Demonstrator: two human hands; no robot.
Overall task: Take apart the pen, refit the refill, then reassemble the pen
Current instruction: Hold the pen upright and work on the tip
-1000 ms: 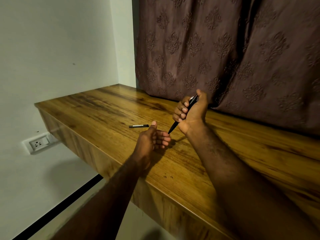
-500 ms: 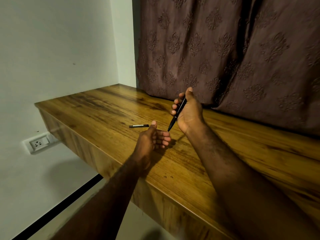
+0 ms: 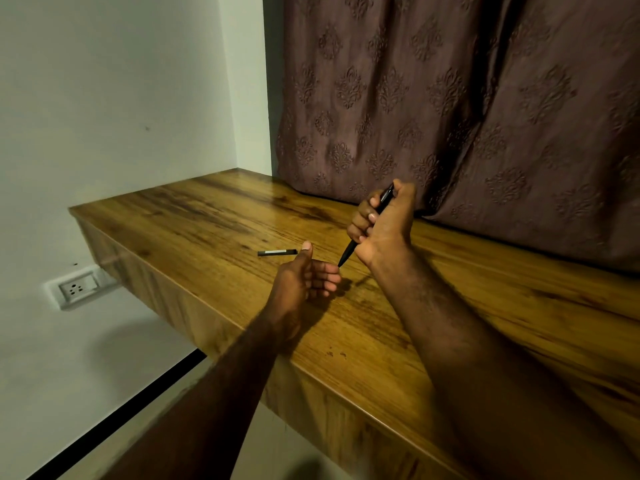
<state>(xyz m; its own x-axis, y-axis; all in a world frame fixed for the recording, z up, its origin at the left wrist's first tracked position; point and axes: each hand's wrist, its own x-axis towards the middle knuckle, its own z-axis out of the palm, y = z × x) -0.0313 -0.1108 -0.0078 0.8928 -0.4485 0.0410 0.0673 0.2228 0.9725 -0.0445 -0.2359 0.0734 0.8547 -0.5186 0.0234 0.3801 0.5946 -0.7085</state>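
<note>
My right hand (image 3: 384, 223) is closed around a black pen (image 3: 349, 252), held tilted with its tip pointing down and left and its top end under my thumb. The tip hangs just above the fingers of my left hand (image 3: 306, 278), which rests on the wooden table (image 3: 214, 216) half curled, thumb up, holding nothing. A second short dark pen piece with a pale band (image 3: 277, 252) lies flat on the table just left of my left thumb.
A patterned brown curtain (image 3: 450, 98) hangs behind the table's far edge. A wall socket (image 3: 74, 288) sits on the white wall below the table's left end. The table's front edge runs diagonally under my forearms.
My right hand loosened on the pen half a second ago, then closed into a fist around it again with the thumb on the top end. My left hand stayed still.
</note>
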